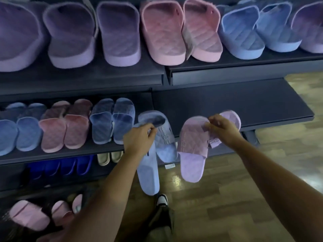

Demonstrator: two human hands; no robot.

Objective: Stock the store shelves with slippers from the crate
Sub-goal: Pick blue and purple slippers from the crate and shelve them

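Note:
My left hand (pixel 139 139) grips a pair of light blue slippers (pixel 151 173) by their straps; they hang toes down in front of the middle shelf (pixel 227 103). My right hand (pixel 222 128) pinches a pair of lilac slippers (pixel 191 149) at the strap, also hanging at that shelf's front edge. On the left part of the middle shelf stand blue slippers (pixel 111 119) and pink slippers (pixel 64 124) in pairs. The shelf's right part is bare. No crate is in view.
The top shelf (pixel 244 74) carries large purple, pink and blue slippers. Lower shelves at the left hold dark blue slippers (pixel 59 167), beige ones and pink slippers (pixel 29 215). Wooden floor (pixel 227 198) lies to the right; my shoe (pixel 162 199) shows below.

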